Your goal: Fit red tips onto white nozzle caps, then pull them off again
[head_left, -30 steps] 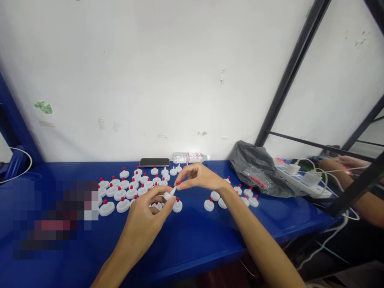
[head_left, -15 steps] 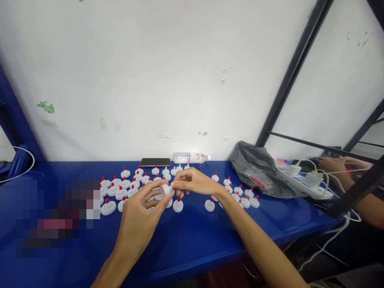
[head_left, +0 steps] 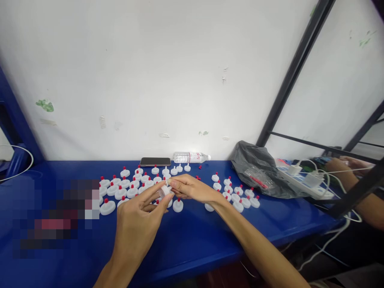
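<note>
Remote, head view | I have my left hand (head_left: 136,218) pinching a round white plastic cap (head_left: 163,192) | my right hand (head_left: 192,187) meets it, fingers closed on the cap's narrow end, tip hidden | cap raised above the glossy blue tabletop (head_left: 180,248) | white plastic caps with red tips (head_left: 121,194) stand both sides | small loose red pieces (head_left: 198,178) lie behind my right hand
</note>
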